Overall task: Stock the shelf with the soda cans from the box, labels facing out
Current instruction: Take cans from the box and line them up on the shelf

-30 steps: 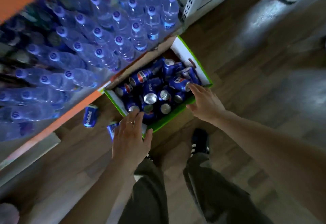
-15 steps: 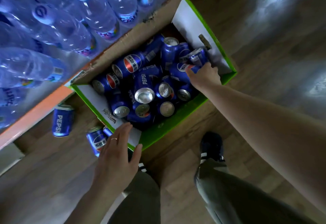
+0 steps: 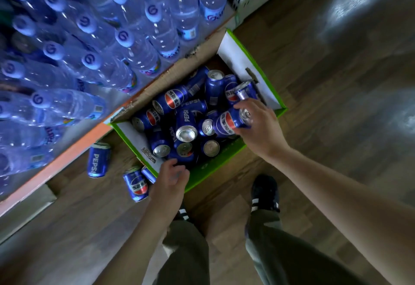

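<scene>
Head view looked down on a green-edged cardboard box standing open on a wood-pattern floor, just beside the orange front edge of a low shelf. The box held a loose pile of blue soda cans, some upright with silver tops showing, others lying on their sides with labels turned various ways.

The right hand reached into the right side of the box. Its fingers and thumb were curled round one blue can, which lay tilted on its side above the pile, red-and-white label facing up and its silver end toward the palm.

The left hand was at the near corner of the box, fingers curled over the rim and down among the cans. Whether it gripped a can or only the box edge could not be determined, as the fingertips were blurred and partly hidden.

Outside the box, to its left, one can lay on the floor near the shelf edge. Two more cans lay against the box's left wall, just beside the left hand.

Rows of clear water bottles with blue caps filled the shelf. Grey trousers and a dark striped shoe showed below the box.
</scene>
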